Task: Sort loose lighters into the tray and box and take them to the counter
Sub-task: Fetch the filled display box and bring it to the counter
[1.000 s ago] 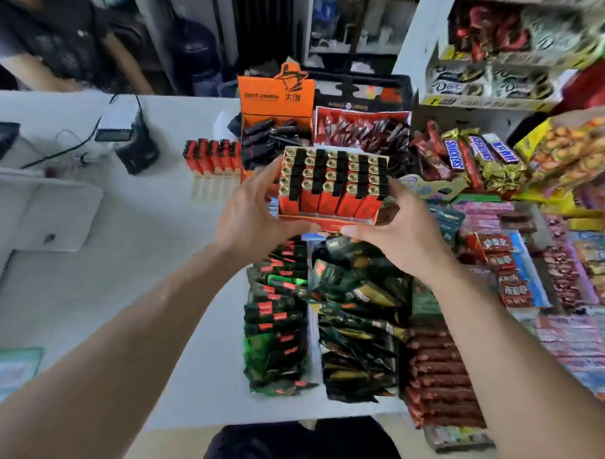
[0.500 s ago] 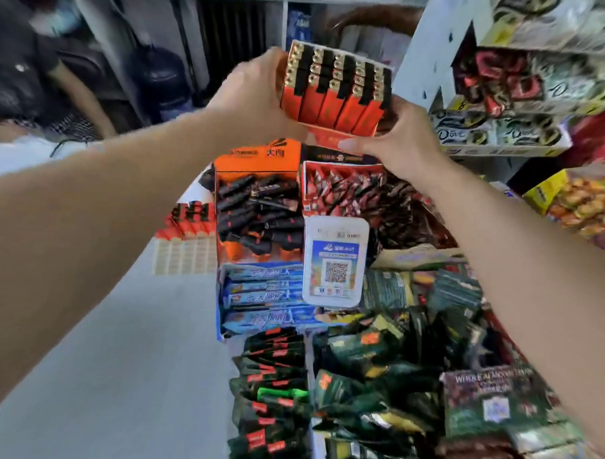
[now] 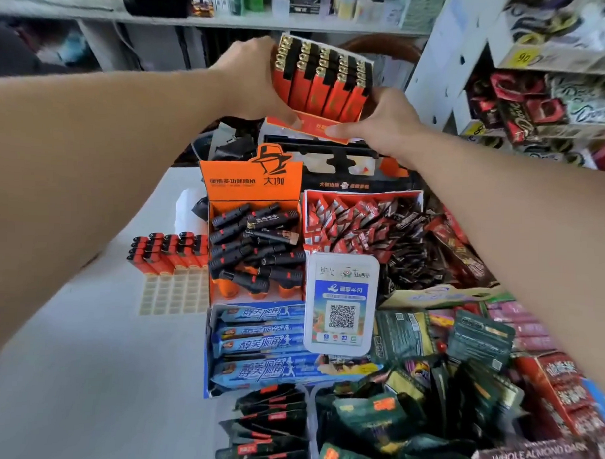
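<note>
Counter (image 3: 83,376), white, bearing stock along its right side, with shelving (image 3: 557,59) of boxed goods beyond. Dark snack pouches (image 3: 407,415), heaped at the near right, largest lot. Red-rimmed carton (image 3: 363,228), open-topped, filled with red and brown sachets lying loose. Orange display box (image 3: 251,183) with hat emblem on its raised back panel, holding black torch lighters (image 3: 252,251) piled crosswise over orange-based ones standing at the front. Blue carton (image 3: 256,348), just in front of the orange box, holding blue-wrapped bars laid flat. Box of lighters (image 3: 319,92), red-orange card, held up in the air above and behind the counter stock, tilted; contents are orange-bodied lighters with black and gold tops standing in close rows. Left hand (image 3: 251,80) grips its left side, fingers curled round the lighters; right hand (image 3: 383,122) grips its right front corner, thumb pressed on the card lip. Clear tray (image 3: 172,293), gridded, on the counter left of the orange box; orange lighters (image 3: 166,252) fill only its far rows. QR placard (image 3: 341,304), white-framed, upright between the blue carton and the sachets.
</note>
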The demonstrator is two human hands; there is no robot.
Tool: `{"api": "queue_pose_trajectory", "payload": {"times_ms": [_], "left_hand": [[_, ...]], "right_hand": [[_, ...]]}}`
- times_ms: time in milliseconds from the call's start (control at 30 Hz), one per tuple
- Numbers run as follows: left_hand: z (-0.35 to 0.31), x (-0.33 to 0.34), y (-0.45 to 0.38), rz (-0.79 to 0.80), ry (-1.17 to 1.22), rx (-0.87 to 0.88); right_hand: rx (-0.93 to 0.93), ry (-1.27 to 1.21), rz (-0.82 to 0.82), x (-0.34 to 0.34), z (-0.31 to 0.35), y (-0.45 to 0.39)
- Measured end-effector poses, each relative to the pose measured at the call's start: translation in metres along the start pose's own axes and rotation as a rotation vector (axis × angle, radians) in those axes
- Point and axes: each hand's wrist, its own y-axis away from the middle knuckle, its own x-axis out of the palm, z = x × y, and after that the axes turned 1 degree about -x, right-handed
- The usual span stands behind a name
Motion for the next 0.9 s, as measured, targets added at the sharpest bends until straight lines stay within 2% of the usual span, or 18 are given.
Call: {"api": "queue_pose_trajectory", "payload": {"times_ms": [333, 600, 900], "left_hand": [[0.024, 0.035, -0.007, 0.159, -0.063, -0.052], [0.036, 0.047, -0.013, 0.175, -0.082, 0.054], [0.042, 0.045, -0.012, 0.243, -0.071, 0.031]], "right_hand": [[0.009, 0.047, 0.119, 0.028, -0.037, -0.011], [-0.026, 0.088, 0.152, 0.033, -0.051, -0.011], [-0.048, 0.203, 0.192, 0.033, -0.047, -0.012]]}}
